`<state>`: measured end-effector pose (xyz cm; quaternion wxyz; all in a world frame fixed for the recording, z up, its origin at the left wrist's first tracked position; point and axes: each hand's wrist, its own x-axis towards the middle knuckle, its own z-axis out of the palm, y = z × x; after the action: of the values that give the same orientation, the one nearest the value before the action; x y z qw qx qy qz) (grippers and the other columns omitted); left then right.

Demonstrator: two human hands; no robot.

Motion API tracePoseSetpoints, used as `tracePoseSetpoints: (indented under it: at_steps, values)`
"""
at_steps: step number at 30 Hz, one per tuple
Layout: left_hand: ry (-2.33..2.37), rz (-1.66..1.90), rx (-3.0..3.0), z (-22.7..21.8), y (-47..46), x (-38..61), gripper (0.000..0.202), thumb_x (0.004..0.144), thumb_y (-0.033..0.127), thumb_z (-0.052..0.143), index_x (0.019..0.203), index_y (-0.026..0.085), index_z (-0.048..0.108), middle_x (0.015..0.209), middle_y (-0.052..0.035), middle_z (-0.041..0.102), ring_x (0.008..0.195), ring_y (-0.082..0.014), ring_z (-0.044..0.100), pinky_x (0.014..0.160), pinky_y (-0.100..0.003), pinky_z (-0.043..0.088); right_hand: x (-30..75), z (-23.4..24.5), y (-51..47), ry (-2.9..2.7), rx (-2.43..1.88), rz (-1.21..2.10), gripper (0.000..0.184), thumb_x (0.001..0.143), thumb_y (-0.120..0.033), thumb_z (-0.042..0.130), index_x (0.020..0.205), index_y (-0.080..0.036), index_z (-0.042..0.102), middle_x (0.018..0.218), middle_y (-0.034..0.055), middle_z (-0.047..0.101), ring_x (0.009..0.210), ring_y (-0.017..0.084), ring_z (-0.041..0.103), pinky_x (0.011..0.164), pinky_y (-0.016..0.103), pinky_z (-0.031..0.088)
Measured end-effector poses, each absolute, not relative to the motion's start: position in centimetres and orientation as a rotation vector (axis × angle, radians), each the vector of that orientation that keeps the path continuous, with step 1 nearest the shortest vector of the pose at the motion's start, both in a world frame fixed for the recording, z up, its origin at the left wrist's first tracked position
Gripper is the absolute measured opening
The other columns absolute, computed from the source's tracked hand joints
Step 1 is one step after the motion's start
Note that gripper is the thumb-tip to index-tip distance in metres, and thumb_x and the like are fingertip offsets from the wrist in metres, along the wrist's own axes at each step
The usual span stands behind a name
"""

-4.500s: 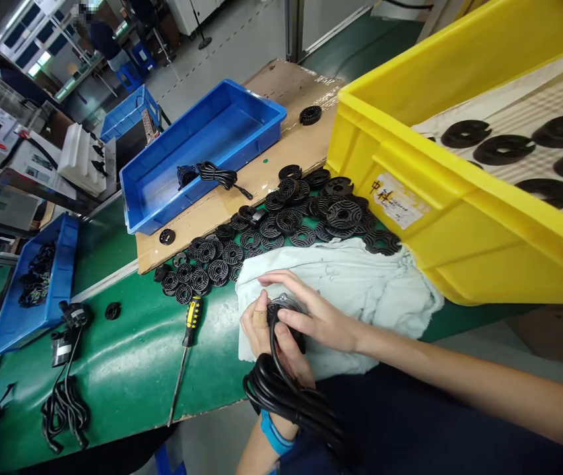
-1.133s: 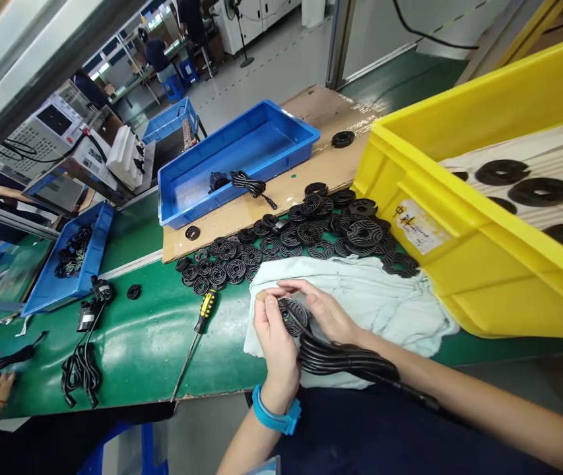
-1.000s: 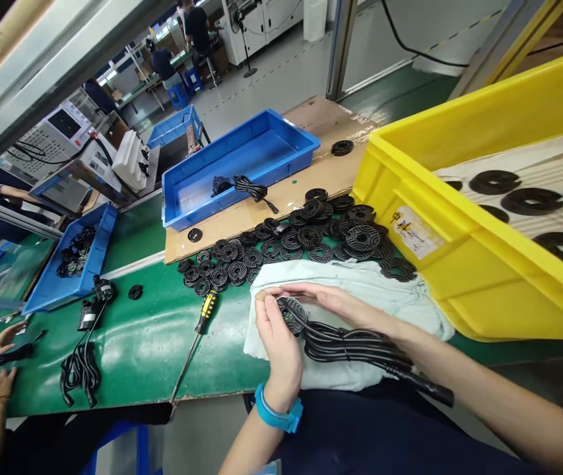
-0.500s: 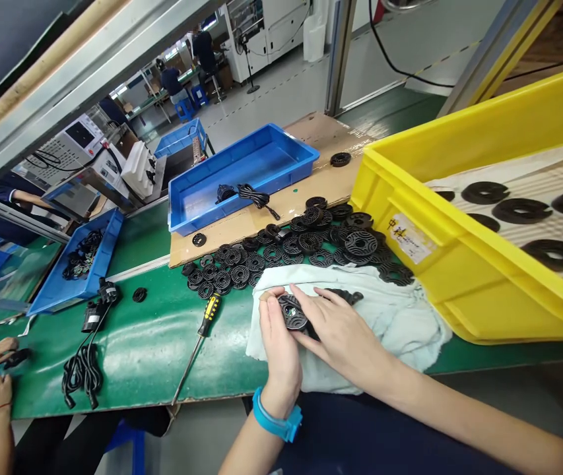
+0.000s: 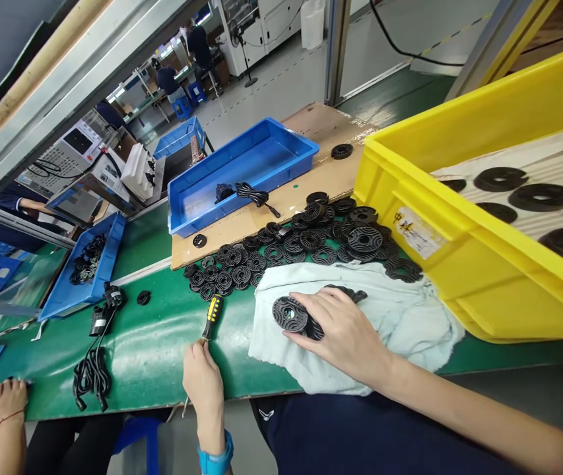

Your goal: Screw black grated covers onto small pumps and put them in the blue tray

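Note:
My right hand [image 5: 343,333] grips a black round part [image 5: 290,314] with a swirl-patterned face and a small shiny centre, above a pale blue cloth [image 5: 404,330]. My left hand [image 5: 203,376], wearing a blue wristband, has its fingers closed around the metal shaft of a screwdriver [image 5: 212,316]. That tool's yellow and black handle points away from me on the green bench, and its shaft is mostly hidden by the hand. Behind the cloth lies a heap of black patterned discs [image 5: 291,243]. Another dark piece [image 5: 355,294] rests on the cloth, partly behind my right hand.
A yellow bin [image 5: 410,218] holding black split rings stands at the right. Behind the discs, a blue tray [image 5: 241,178] sits on cardboard [image 5: 187,254]. Cabled black motors [image 5: 105,310] lie to the left, near another person's hand [image 5: 8,401].
My left hand has let go of the round part and moved left and down onto the screwdriver shaft. My right hand keeps hold of the part, whose face now shows more fully.

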<state>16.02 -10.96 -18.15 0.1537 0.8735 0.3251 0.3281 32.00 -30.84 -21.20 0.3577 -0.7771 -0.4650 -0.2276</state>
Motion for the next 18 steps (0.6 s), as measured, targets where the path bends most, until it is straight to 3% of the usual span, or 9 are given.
tracePoseSetpoints:
  at_steps: [4, 6, 9, 12, 18]
  values:
    - [0.9, 1.092, 2.525, -19.1, -12.9, 14.6, 0.027, 0.105, 0.042, 0.058, 0.105, 0.018, 0.07, 0.095, -0.0068, 0.074, 0.074, -0.0169, 0.069, 0.065, -0.029, 0.056, 32.0, -21.3, -30.7, -1.204, -2.009, -0.582, 0.044, 0.104, -0.044, 0.062, 0.132, -0.01, 0.056, 0.101, 0.0132, 0.075, 0.087, 0.03, 0.068, 0.09, 0.048, 0.051]
    - [0.86, 1.276, 2.561, -19.4, -14.5, 14.0, 0.022, 0.104, 0.035, 0.059, 0.107, 0.017, 0.071, 0.085, -0.0073, 0.075, 0.064, -0.0169, 0.068, 0.061, -0.028, 0.053, 32.0, -21.4, -30.8, -1.201, -2.004, -0.575, 0.045, 0.103, -0.043, 0.063, 0.134, -0.011, 0.055, 0.103, 0.0133, 0.075, 0.088, 0.03, 0.069, 0.09, 0.049, 0.051]
    - [0.63, 1.225, 2.758, -19.1, -16.4, 13.9, 0.02, 0.102, 0.019, 0.06, 0.118, 0.017, 0.071, 0.084, -0.0073, 0.077, 0.062, -0.0165, 0.07, 0.059, -0.026, 0.051, 32.0, -21.5, -30.8, -1.19, -1.989, -0.553, 0.046, 0.103, -0.043, 0.064, 0.136, -0.013, 0.054, 0.104, 0.0132, 0.076, 0.089, 0.03, 0.07, 0.09, 0.049, 0.051]
    - [0.418, 0.991, 2.871, -17.7, -16.8, 14.6, 0.023, 0.105, 0.017, 0.052, 0.116, 0.018, 0.073, 0.081, -0.0061, 0.076, 0.06, -0.0165, 0.071, 0.053, -0.024, 0.049, 32.0, -21.6, -30.8, -1.19, -1.975, -0.533, 0.045, 0.102, -0.042, 0.065, 0.135, -0.013, 0.056, 0.104, 0.0132, 0.076, 0.09, 0.03, 0.07, 0.091, 0.049, 0.051]
    - [0.594, 1.424, 2.707, -14.5, -16.4, 15.0, 0.015, 0.1, 0.025, 0.066, 0.108, 0.019, 0.078, 0.088, -0.0106, 0.081, 0.072, -0.0207, 0.077, 0.061, -0.026, 0.055, 31.8, -21.6, -31.0, -1.197, -1.931, -0.493, 0.047, 0.1, -0.039, 0.069, 0.138, -0.014, 0.055, 0.104, 0.0121, 0.075, 0.092, 0.03, 0.07, 0.094, 0.05, 0.05]
